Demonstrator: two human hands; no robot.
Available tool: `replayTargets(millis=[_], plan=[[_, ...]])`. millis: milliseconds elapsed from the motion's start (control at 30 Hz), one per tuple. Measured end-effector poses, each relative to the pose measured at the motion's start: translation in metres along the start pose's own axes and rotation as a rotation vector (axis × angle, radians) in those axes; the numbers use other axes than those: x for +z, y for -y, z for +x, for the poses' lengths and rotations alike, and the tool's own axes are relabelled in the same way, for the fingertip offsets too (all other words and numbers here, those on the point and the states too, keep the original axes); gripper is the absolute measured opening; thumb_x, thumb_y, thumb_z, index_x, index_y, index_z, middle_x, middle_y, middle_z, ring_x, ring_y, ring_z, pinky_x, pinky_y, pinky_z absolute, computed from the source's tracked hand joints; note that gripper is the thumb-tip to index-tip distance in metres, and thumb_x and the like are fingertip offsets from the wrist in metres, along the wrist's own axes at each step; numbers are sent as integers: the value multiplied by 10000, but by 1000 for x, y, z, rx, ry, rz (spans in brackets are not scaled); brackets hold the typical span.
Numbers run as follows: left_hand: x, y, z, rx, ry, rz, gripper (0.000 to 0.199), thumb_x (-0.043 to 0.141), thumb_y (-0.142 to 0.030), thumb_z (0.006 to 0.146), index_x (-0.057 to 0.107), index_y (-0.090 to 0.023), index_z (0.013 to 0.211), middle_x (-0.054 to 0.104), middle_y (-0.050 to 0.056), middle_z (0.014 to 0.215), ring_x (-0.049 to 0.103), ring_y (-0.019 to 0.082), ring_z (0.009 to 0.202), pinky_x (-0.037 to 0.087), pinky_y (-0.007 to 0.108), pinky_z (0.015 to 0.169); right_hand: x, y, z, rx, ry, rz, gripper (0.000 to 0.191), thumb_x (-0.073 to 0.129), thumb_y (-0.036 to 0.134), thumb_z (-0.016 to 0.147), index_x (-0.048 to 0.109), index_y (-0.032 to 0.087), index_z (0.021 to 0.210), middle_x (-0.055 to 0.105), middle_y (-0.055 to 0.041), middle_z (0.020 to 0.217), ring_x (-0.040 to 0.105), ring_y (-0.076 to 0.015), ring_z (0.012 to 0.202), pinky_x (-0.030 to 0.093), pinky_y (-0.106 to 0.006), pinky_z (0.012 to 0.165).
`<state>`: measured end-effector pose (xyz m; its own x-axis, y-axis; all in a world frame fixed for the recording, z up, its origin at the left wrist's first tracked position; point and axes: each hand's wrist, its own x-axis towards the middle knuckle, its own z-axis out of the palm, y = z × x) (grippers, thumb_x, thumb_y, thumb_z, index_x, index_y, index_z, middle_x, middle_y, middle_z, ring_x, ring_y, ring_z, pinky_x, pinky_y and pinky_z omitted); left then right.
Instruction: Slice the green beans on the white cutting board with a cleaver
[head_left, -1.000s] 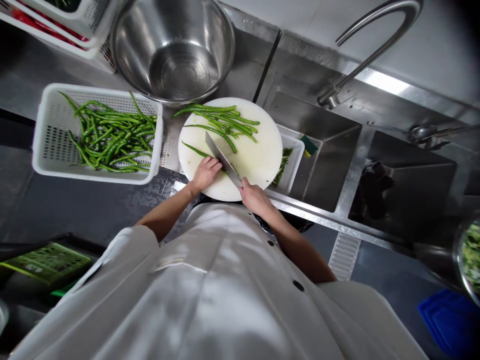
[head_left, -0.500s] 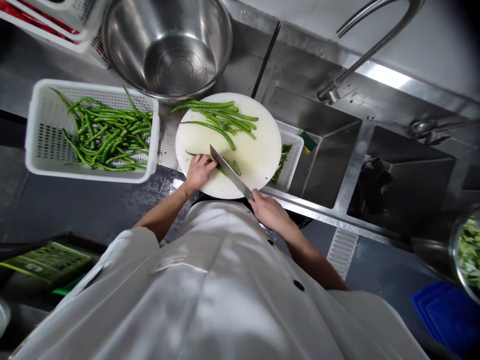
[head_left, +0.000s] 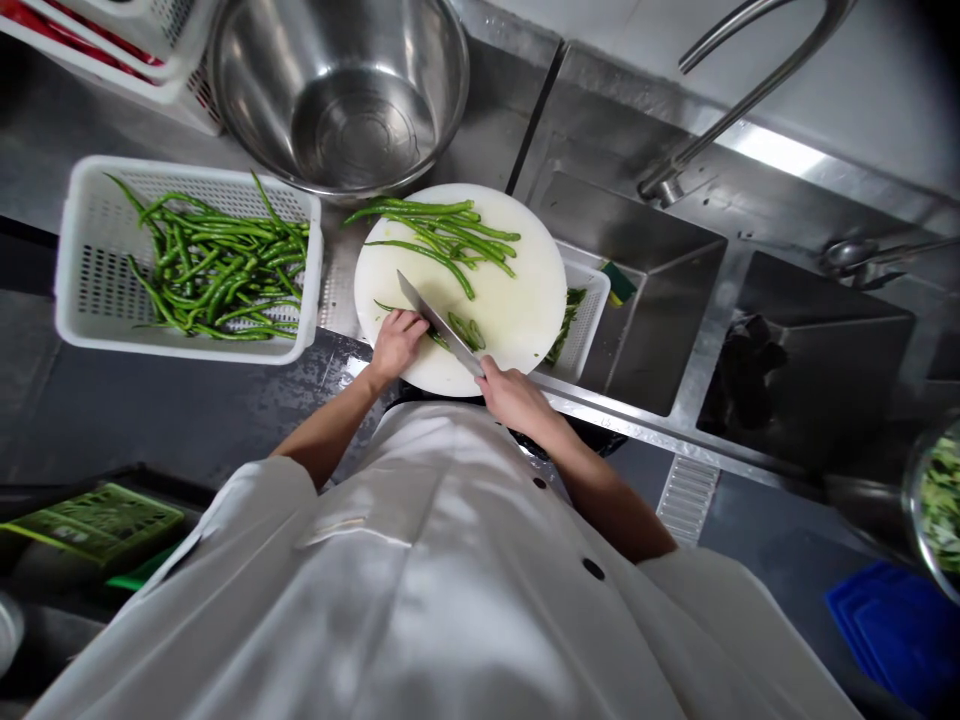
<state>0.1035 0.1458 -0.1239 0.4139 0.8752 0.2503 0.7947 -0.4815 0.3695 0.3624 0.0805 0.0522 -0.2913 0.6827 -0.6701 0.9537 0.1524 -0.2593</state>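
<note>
A round white cutting board (head_left: 517, 310) lies at the middle of the counter. My right hand (head_left: 517, 398) is closed round the handle of a long knife (head_left: 439, 322), its blade slanting up and left beside my other hand. Green peppers lie under the fingers of my left hand (head_left: 397, 345), which presses them on the board. Sliced green pieces (head_left: 466, 330) rest right of the blade. A bunch of whole green peppers (head_left: 450, 232) lies across the board's upper part.
On the left stands a white basket (head_left: 97, 330) of green peppers, with a steel bowl (head_left: 356, 130) behind the board. A sink (head_left: 645, 340) holding a white basket (head_left: 589, 330) of cut greens is at the right, under a curved faucet (head_left: 750, 100).
My right hand and the knife have moved left and slightly up, closer to my left hand. More of the sliced pieces shows right of the blade.
</note>
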Motion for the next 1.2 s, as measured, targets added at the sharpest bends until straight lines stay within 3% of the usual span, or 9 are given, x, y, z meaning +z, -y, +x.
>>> replayTargets(millis=[100,267,433,500,600,733,933,1100,1200], plan=[[2,-3,0,-5,-7,-11,274,454,-110,1001,700,-231,1006,684,80,1052,567,247,985,494,401,902,-1,-3,-4,-12,15,32,346,345,357,1149,483,156,1395,776,-166,1038,747,-307,953,442,-317,724],[-11,11,-4,4,9,2,247,439,-137,995,672,-217,977,646,87,935,560,252,922,484,407,850,16,13,25,1,-51,29,430,328,338,1152,394,115,1514,763,-207,1193,733,-318,1098,482,-339,838],[-45,47,-1,-225,-225,76,205,468,-271,1045,657,-208,1094,623,142,1087,547,315,1076,441,497,949,12,14,21,25,-46,-17,421,333,346,1148,389,142,1513,765,-204,1157,742,-324,1059,486,-344,817],[-45,45,3,-214,-160,64,227,472,-291,1052,660,-205,1145,619,149,1141,533,322,1108,439,496,968,6,5,7,56,-8,-17,376,327,357,1150,435,163,1453,765,-195,1118,747,-316,1007,473,-335,786],[-29,21,7,-110,1,51,252,464,-253,1042,701,-214,1118,641,145,1136,533,308,1064,460,465,918,2,-11,-13,77,37,-34,336,333,356,1150,469,171,1395,764,-178,1084,740,-308,990,453,-327,768],[-19,-5,8,-57,4,85,251,514,-196,1002,739,-239,1104,667,130,1166,542,306,1088,458,460,895,5,-22,-27,91,57,-73,351,338,357,1154,470,157,1412,766,-159,1055,735,-311,985,438,-333,762],[-23,4,10,67,159,19,270,522,-189,1011,757,-258,1124,687,124,1166,551,298,1079,452,455,891,7,-20,-38,138,56,-82,386,342,335,1155,457,136,1465,776,-152,1048,737,-304,998,420,-322,749],[-12,6,6,-7,134,5,260,512,-217,1036,760,-256,1103,673,113,1120,547,282,1046,443,434,886,5,-16,-58,120,101,-57,358,352,327,1148,483,141,1424,784,-157,1044,741,-318,999,399,-324,723],[-9,6,4,7,127,16,281,492,-226,1039,762,-265,1107,671,105,1096,545,280,1028,448,443,895,9,-10,-53,112,132,2,334,358,336,1144,495,161,1393,787,-157,1044,743,-317,985,397,-321,725]])
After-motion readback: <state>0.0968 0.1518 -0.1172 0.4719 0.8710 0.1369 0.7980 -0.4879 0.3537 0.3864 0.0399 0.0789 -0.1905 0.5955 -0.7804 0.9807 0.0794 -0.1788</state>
